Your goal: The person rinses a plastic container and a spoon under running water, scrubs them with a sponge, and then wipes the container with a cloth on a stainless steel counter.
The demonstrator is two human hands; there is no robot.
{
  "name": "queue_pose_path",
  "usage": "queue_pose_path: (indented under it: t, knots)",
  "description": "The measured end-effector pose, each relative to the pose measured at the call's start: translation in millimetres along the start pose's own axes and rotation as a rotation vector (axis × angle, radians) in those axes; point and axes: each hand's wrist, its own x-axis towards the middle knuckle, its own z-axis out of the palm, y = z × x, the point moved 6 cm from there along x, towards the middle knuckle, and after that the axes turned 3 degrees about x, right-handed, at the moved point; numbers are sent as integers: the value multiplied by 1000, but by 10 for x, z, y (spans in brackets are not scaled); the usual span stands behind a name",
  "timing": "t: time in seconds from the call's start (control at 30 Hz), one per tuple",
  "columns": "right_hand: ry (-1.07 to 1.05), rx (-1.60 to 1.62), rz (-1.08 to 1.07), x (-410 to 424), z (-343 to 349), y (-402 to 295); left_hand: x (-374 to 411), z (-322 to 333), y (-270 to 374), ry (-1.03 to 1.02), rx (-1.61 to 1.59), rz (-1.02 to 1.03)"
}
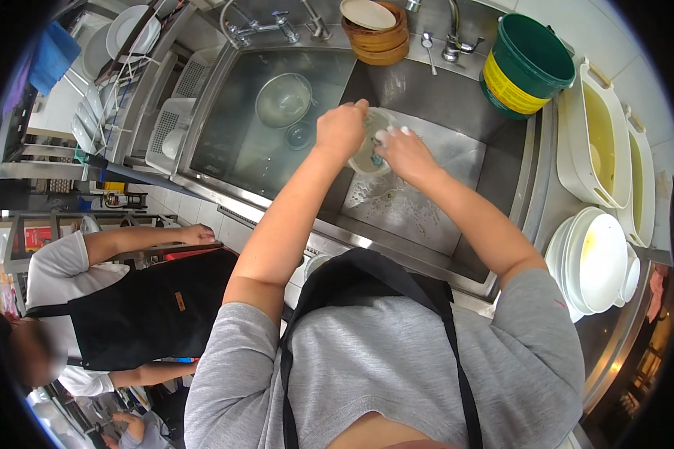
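Note:
My left hand [341,130] grips the rim of a round translucent plastic container [364,161], tilted above the right sink basin [455,149]. My right hand [407,152] reaches into the container's mouth, its fingers curled, with white suds on them. Under those fingertips shows a small greenish scouring pad [377,158], mostly hidden by the hand. Wet splashes and a few food bits lie on the basin floor below. In the water-filled left basin [241,140] are a large round bowl [284,101] and a small clear round container [298,136].
Bamboo steamers [375,42] and faucets [452,39] line the sink's back edge. On the right stand a green bucket [525,67], white tubs [595,140] and stacked white bowls [590,261]. A co-worker in a black apron [151,308] stands at left near a dish rack [168,132].

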Motion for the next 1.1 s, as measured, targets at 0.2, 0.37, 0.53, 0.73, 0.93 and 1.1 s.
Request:
queue_pose_path:
  t: [0.2, 0.37, 0.53, 0.73, 0.93, 1.1]
  knots:
    - [-246, 413, 287, 251, 379, 123, -92, -4, 278, 161, -216, -26]
    - [344, 911, 568, 312, 247, 170, -249, 0, 151, 280, -393, -101]
    - [-59, 127, 216, 330, 374, -21, -135, 187, 76, -2, -157, -48]
    - [-559, 11, 389, 208, 307, 269, -88, 392, 113, 42, -280, -144]
    - [-121, 147, 328, 303, -1621, 812, 34, 614, -136, -32, -530, -294]
    - [87, -6, 729, -64, -2815, 2734, 79, 927, -66, -119, -823, -334]
